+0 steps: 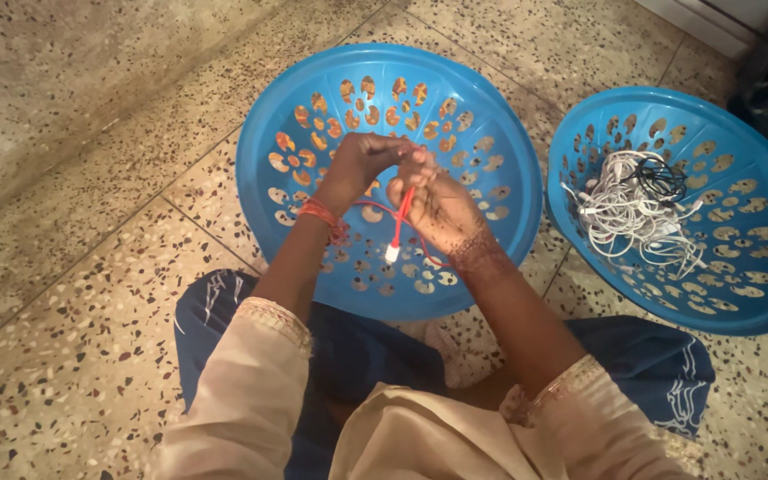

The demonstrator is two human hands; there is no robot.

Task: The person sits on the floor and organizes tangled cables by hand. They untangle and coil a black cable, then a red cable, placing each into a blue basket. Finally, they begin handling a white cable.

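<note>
Over a blue perforated plastic basket (295,98) my left hand (362,164) and my right hand (437,204) meet, both pinching a thin red cable (399,222). The cable hangs down from my right hand and ends in a white plug just above the basket's bottom; a red loop of it trails back towards my left wrist. That wrist wears a red thread band. This basket holds nothing else that I can see.
A second blue perforated basket (757,293) stands to the right and holds a tangle of white cables (633,209) with a black one on top. Speckled terrazzo floor (73,293) lies all around. My knees in dark blue cloth are below. A dark object fills the top right corner.
</note>
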